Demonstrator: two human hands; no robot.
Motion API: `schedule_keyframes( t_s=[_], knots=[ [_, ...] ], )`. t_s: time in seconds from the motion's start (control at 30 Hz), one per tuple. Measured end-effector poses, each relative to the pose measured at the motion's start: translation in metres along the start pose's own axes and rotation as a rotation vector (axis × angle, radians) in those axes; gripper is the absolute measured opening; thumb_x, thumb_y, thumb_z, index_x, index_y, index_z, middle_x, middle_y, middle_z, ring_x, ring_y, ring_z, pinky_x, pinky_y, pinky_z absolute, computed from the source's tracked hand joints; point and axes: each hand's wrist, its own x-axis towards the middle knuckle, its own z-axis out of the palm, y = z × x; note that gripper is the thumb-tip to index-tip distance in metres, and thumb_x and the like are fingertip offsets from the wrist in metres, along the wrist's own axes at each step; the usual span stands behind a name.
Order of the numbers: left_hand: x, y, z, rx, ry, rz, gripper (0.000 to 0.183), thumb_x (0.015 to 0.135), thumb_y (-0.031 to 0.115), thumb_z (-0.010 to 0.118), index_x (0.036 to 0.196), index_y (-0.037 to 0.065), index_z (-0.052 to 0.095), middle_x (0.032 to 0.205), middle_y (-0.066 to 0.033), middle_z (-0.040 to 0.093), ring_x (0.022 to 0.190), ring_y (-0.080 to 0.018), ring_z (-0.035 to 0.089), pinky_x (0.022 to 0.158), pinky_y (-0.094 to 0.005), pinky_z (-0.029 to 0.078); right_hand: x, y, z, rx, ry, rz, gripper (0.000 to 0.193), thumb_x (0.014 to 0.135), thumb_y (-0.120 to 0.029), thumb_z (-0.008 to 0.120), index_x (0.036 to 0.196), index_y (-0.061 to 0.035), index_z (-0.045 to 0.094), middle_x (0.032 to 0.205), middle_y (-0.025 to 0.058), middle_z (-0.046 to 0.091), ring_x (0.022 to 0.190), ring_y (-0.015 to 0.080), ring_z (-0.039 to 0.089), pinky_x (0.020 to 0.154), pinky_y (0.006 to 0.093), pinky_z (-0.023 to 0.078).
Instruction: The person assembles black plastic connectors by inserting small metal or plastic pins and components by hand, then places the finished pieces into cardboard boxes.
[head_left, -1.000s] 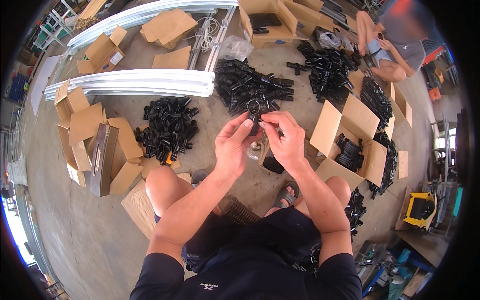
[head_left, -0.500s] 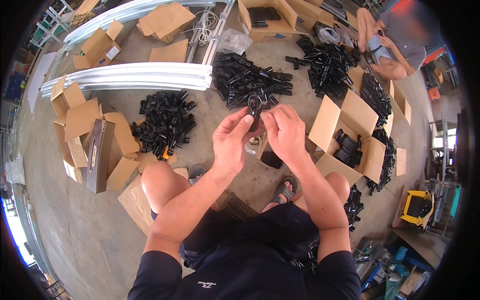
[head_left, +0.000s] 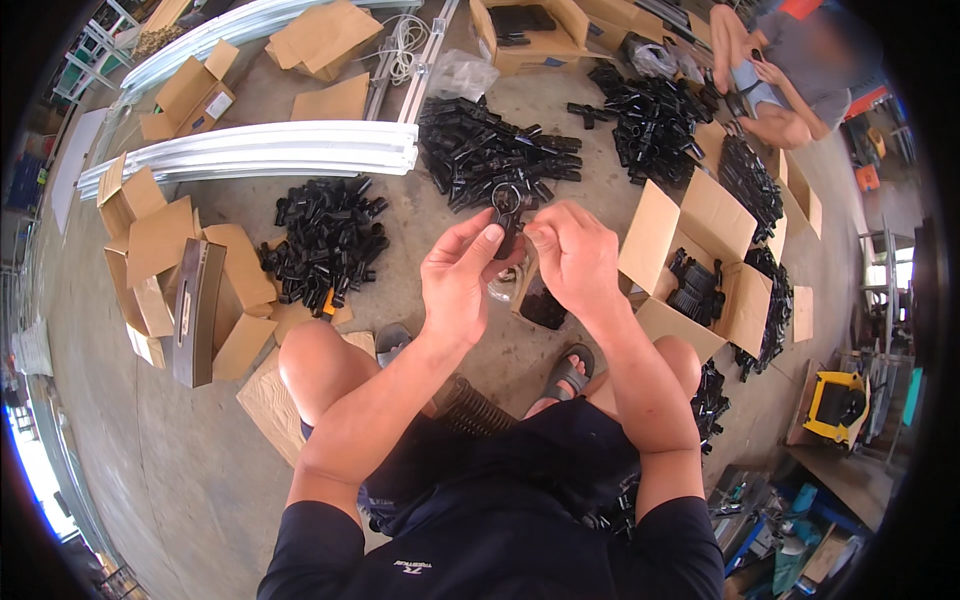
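Observation:
My left hand (head_left: 456, 280) grips a black plastic fitting (head_left: 506, 232) with a round ring at its upper end, the thumb pressed along its side. Close by on the right, my right hand (head_left: 578, 258) is closed, with thumb and forefinger pinched at the fitting's edge. Whatever small thing those fingertips hold is too small to make out. Below the hands are a clear plastic bag (head_left: 506, 284) and a small carton (head_left: 541, 304) with dark pieces in it, partly hidden by my right hand.
Piles of black fittings lie ahead (head_left: 490, 155), left (head_left: 325, 240) and far right (head_left: 655, 130). An open carton (head_left: 655, 225) holds more black parts. White metal profiles (head_left: 260, 150) stretch across the upper left. Another person (head_left: 800, 90) sits at the upper right. A coil spring (head_left: 475, 408) lies between my legs.
The view has shifted slightly. Both hands stay around the black fitting, and my right fingertips have moved only a little against it.

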Motion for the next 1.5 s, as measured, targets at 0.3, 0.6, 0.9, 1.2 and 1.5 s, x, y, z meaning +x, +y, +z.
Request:
schedule_keyframes(
  t_s=[0.3, 0.6, 0.9, 1.2, 1.5],
  knots=[
    [0.0, -0.001, -0.001, -0.01, -0.011, 0.014, 0.024, 0.098, 0.002, 0.067, 0.122, -0.002, 0.066, 0.11, -0.012, 0.073, 0.096, -0.0206, 0.072, 0.089, -0.0394, 0.063, -0.002, -0.006, 0.005, -0.031, -0.017, -0.019, 0.014, 0.092, -0.015, 0.072, 0.098, -0.0083, 0.061, 0.084, 0.007, 0.065, 0.07, 0.0288, 0.066, 0.055, 0.039, 0.051],
    [0.002, 0.0, 0.0, -0.012, -0.011, 0.035, 0.023, 0.098, 0.003, 0.068, 0.121, -0.001, 0.067, 0.11, -0.0112, 0.073, 0.096, -0.0195, 0.072, 0.089, -0.0389, 0.063, 0.001, -0.013, 0.004, -0.031, 0.016, -0.002, 0.016, 0.091, -0.017, 0.073, 0.098, -0.0093, 0.061, 0.084, 0.0062, 0.065, 0.07, 0.0287, 0.066, 0.054, 0.0394, 0.05],
    [0.003, 0.0, -0.007, -0.009, -0.057, 0.041, 0.021, 0.1, 0.005, 0.065, 0.121, 0.002, 0.068, 0.115, -0.0113, 0.072, 0.103, -0.0204, 0.071, 0.094, -0.042, 0.061, 0.003, -0.013, 0.004, -0.047, 0.017, -0.011, 0.015, 0.089, -0.015, 0.074, 0.098, -0.0101, 0.063, 0.082, 0.0038, 0.063, 0.067, 0.026, 0.065, 0.053, 0.0378, 0.049],
    [0.0, 0.003, -0.005, -0.043, -0.057, 0.042, 0.022, 0.099, 0.003, 0.066, 0.12, 0.0, 0.068, 0.111, -0.0108, 0.073, 0.098, -0.0193, 0.072, 0.088, -0.0399, 0.063, 0.003, -0.016, 0.006, -0.035, 0.044, -0.043, 0.013, 0.09, -0.015, 0.074, 0.095, -0.01, 0.063, 0.082, 0.0038, 0.063, 0.066, 0.0252, 0.065, 0.052, 0.0372, 0.049],
    [0.003, 0.001, 0.001, -0.028, -0.042, 0.045, 0.023, 0.098, 0.001, 0.066, 0.121, 0.0, 0.068, 0.111, -0.0113, 0.073, 0.096, -0.0192, 0.072, 0.086, -0.0376, 0.062, 0.003, -0.013, -0.004, 0.017, -0.006, 0.008, 0.016, 0.09, -0.014, 0.072, 0.099, -0.009, 0.061, 0.087, 0.0062, 0.065, 0.07, 0.0282, 0.066, 0.057, 0.0386, 0.051]
  ],
)
